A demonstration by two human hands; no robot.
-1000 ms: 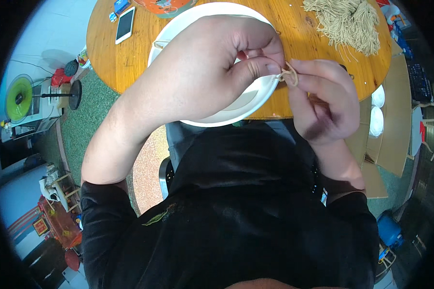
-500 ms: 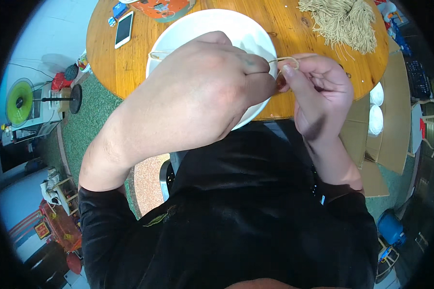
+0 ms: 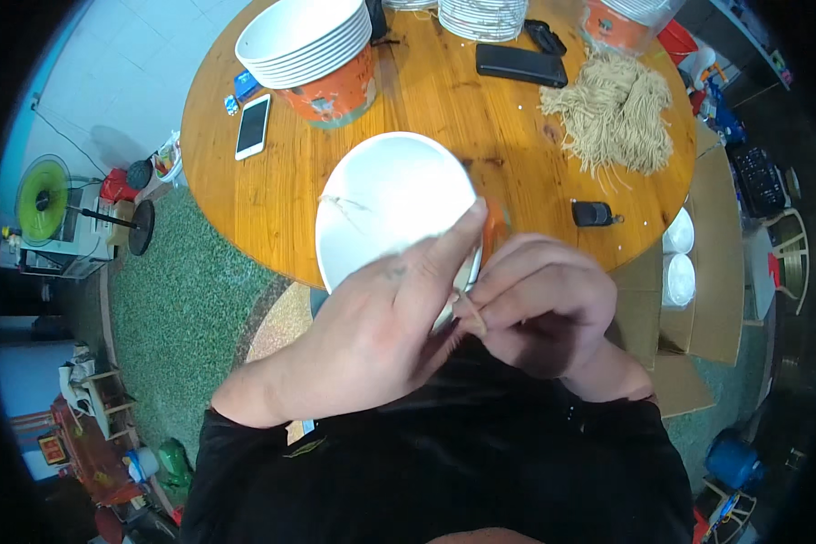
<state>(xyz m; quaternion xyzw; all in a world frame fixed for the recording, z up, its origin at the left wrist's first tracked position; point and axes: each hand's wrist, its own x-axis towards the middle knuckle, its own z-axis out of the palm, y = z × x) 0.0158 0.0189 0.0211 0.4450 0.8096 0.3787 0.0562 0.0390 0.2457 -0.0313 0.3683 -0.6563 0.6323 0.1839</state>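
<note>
Evidently the work takes place at a round wooden table [image 3: 281, 218], in a room with a speckled green floor [image 3: 181, 245], a green-bladed fan [image 3: 43, 198] at the left and an opened cardboard box [image 3: 721, 281] on the right. At the near edge one white-lined bucket [image 3: 394, 195] tilts its mouth toward the person, between table and lap. The right hand [image 3: 544, 308] is narrow, its fingertips pinched on a beige cord [image 3: 473, 313] beside the bucket's near right rim. The left hand [image 3: 363, 317] lies across the near rim with one digit stretched along it; whether its hidden fingers grip anything cannot be told.

On the table are one nested stack of buckets [image 3: 304, 54], one bundle of beige strands [image 3: 607, 109], one white phone [image 3: 253, 127], one flat black case [image 3: 520, 65] and one dark key fob [image 3: 594, 213]. Two white round pieces [image 3: 679, 279] sit by the cardboard.

Compared with half a second ago, the bucket and both hands appear lower in the view, and the left hand covers less of the mouth. More of the far tabletop shows, including the black case, and the key fob is now fully uncovered.
</note>
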